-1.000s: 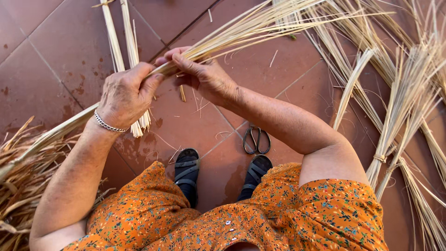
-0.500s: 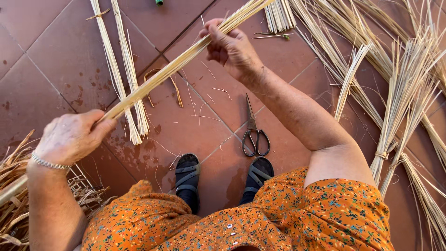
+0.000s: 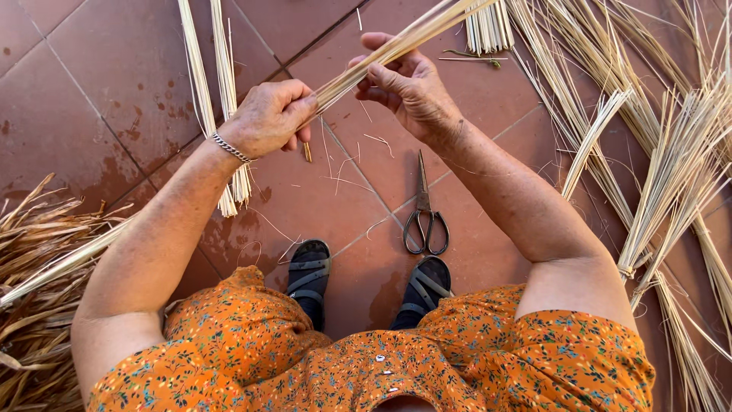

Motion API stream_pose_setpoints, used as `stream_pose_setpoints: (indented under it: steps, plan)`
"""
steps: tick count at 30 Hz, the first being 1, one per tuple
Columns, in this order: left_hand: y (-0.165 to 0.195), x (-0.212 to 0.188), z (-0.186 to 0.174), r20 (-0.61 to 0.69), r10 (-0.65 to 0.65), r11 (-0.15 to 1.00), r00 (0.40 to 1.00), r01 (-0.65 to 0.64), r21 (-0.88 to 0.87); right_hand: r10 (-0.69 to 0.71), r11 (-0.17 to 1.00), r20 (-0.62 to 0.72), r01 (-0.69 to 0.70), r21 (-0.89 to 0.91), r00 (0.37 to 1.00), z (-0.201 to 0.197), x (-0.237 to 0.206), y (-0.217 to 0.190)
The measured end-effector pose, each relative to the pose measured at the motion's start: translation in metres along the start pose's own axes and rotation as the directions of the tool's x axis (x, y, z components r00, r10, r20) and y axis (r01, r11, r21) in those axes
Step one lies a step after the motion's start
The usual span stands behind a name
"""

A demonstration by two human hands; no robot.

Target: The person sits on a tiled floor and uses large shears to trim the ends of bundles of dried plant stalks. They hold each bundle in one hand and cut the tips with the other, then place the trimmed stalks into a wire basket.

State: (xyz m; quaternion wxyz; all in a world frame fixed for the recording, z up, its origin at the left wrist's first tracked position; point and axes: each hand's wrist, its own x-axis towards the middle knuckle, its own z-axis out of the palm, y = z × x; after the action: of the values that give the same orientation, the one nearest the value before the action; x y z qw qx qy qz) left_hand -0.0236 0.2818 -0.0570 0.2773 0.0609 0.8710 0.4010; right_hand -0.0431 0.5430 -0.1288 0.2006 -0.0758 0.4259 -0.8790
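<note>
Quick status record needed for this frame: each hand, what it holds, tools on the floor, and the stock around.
left hand: closed around the reed bundle, near its lower end
right hand: gripping the same bundle higher up
bundle: slants up to the right, out of frame
scissors: lying shut on the tiled floor, between the arms, untouched
loose reeds: spread at the right
dry husks: heaped at the left

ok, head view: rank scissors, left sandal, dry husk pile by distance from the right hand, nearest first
1. Scissors: on the tiles just below the right hand, near the forearm.
2. Left sandal: lower, toward the frame's centre-left.
3. Dry husk pile: far left edge, farthest.
</note>
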Motion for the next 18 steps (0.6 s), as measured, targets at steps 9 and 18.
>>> stream_pose_setpoints:
  steps: [9, 18]
  plan:
    - [-0.028, 0.013, 0.017, -0.235, 0.255, 0.964, 0.938, -0.264, -0.009, 0.081, 0.988, -0.183, -0.103, -0.114, 0.980, -0.017, -0.009, -0.014]
    - [-0.037, 0.012, 0.021, -0.256, 0.299, 0.943, 0.919, -0.326, -0.072, -0.061, 0.971, -0.171, 0.019, -0.239, 0.983, -0.017, -0.012, -0.012]
